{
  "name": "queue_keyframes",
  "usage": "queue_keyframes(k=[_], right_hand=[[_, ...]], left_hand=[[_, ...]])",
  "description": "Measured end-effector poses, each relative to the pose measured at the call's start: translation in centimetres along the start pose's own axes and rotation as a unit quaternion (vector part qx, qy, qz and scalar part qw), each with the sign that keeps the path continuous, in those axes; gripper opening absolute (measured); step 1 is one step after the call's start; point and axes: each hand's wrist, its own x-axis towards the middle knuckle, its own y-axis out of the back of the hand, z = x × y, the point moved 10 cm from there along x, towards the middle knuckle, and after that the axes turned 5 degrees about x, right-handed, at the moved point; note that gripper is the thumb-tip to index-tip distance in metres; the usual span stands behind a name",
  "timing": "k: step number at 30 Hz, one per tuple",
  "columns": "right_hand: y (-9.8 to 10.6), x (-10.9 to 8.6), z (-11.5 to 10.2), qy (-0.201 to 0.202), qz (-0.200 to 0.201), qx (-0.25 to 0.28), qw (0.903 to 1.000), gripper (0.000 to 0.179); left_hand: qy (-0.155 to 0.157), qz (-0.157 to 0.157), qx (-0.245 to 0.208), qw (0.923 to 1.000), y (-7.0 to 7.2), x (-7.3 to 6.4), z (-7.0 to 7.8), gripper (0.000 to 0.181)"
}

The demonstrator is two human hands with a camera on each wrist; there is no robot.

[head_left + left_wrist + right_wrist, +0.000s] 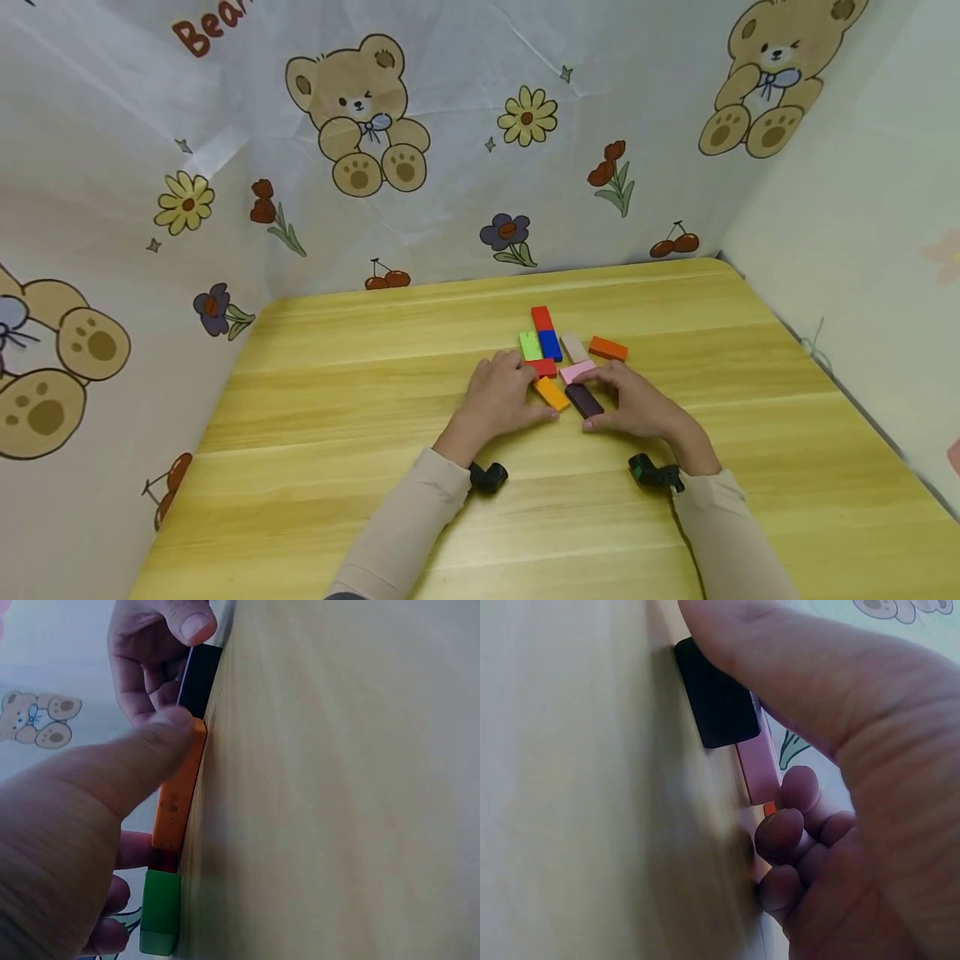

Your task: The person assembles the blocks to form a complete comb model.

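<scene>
one red word (211,26), "bear"; fingers (527,375) grip orange block (551,394), dark block (584,402)

The head view shows nine blocks (552,394), two hands (498,393), one table (337,400).

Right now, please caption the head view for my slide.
Left hand touches an orange block, right hand a dark block, on a table.

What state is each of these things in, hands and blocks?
Left hand, pinching the amber block.
Right hand, pinching the dark block.
Amber block, held by its ends.
Dark block, held by its ends.
Near red block, lying, partly hidden.
Far red block, lying unheld.
Blue block, lying unheld.
Green block, lying unheld.
Pink block, lying near right fingertips.
Beige block, lying unheld.
Orange block, lying unheld.
</scene>
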Motion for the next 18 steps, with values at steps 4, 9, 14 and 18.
queue_keyframes(k=[4,9,14,18], right_hand=[[0.00,-0.09,0.08,-0.002,0.006,-0.003,1.0000,0.071],[-0.24,-0.07,0.07,-0.001,0.006,0.009,0.9999,0.073],[-0.30,-0.17,-0.02,0.002,0.003,0.013,0.9999,0.072],[-0.05,-0.38,-0.08,0.005,0.005,0.008,0.9999,0.069]], left_hand=[[-0.004,-0.001,0.007,1.0000,-0.10,0.00,0.25,0.072],[-0.004,-0.004,0.010,0.9999,-0.21,0.01,0.55,0.071],[-0.010,-0.006,0.024,0.9996,-0.31,0.08,0.89,0.068],[-0.012,-0.008,0.026,0.9996,-0.34,0.16,0.73,0.065]])
